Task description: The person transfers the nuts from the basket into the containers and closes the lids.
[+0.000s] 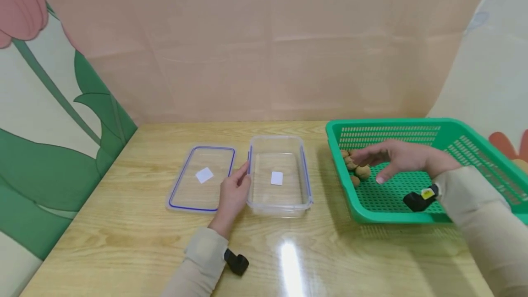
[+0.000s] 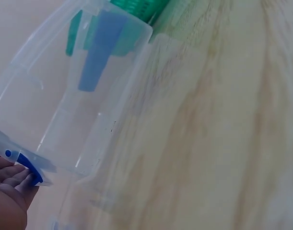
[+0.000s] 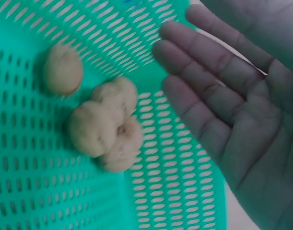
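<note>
My left hand (image 1: 235,191) rests against the left side of a clear plastic food container (image 1: 278,196), its fingers extended along the wall. In the left wrist view those fingers (image 2: 12,175) lie at a blue locking clip (image 2: 31,167) on the container. Over the green plastic basket (image 1: 350,196) hovers my right hand (image 1: 406,157), thumb apart from the fingers and nothing held. Below and left of it, several walnuts (image 1: 363,172) sit by the basket's left wall. The right wrist view shows the palm and straight fingers beside a cluster of walnuts (image 3: 93,127), with one more walnut (image 3: 63,69) set apart.
A clear lid (image 1: 185,196) with a blue seal lies flat on the wooden table (image 1: 123,242), left of the container. White square labels mark the lid and container. A pinkish backdrop (image 1: 264,49) rises behind the table, with a flower-patterned panel (image 1: 41,187) on the left.
</note>
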`<state>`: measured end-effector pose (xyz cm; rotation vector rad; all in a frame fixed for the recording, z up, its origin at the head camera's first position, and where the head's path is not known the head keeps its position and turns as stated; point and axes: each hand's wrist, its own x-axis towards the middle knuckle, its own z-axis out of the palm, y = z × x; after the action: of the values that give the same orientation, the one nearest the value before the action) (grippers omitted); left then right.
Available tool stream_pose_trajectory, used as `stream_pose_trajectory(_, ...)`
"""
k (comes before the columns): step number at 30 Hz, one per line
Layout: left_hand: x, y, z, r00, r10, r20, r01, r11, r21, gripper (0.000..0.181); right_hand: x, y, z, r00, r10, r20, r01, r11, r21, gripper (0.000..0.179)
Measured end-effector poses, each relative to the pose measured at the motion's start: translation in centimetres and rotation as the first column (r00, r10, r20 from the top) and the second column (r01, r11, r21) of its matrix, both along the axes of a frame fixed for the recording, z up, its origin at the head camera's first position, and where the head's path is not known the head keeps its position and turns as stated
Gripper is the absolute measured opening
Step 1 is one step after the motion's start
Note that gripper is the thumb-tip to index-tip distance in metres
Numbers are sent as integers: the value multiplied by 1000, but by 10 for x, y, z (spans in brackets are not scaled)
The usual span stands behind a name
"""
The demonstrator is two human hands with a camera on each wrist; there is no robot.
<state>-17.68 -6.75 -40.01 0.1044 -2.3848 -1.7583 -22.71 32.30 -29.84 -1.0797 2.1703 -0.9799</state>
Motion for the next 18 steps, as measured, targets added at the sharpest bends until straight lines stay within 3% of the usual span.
stream_pose_trajectory(4, 0, 0, -2, 1000, 4, -6, -4, 1000, 1, 38, -8, 5, -12, 998, -15, 59, 16, 1000, -2, 58)
stream_pose_trajectory(8, 1, 0, -4, 1000, -1, -12, 1, 1000, 1, 38, -14, 6, -23, 995, -49, 92, 44, 997, 55, 58)
stream_pose_trajectory(13, 1, 0, -4, 1000, 6, -21, -6, 1000, 11, 38, -19, 1, -28, 990, -130, 46, 121, 978, 172, 61)
stream_pose_trajectory(18, -1, 0, -5, 999, 8, -38, -7, 1000, 12, 38, -27, -2, -37, 990, -136, 35, 126, 969, 212, 52)
